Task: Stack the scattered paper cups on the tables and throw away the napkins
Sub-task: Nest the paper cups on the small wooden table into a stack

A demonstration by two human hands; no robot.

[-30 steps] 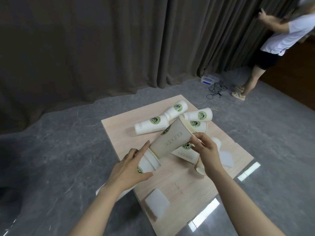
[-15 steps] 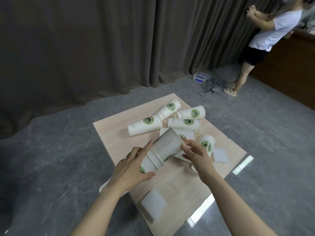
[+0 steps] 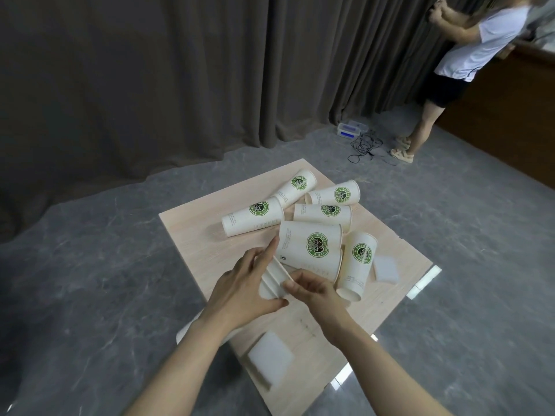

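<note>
Held cup (image 3: 274, 280) now nested deeper.

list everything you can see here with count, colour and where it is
nested cups: several, exact count unclear, white with green logo, held on their side over the table's middle
loose cups: five, white with green logo, lying on their sides on the table's far half
napkins: two clear, white, one at the near edge, one at the right edge
table: one, light wood
curtain: dark grey, behind
box with cables: one, on the floor by the curtain
other person: one, white shirt, far right
left hand: grips the nested cups' rims
right hand: pinches a rim
</note>
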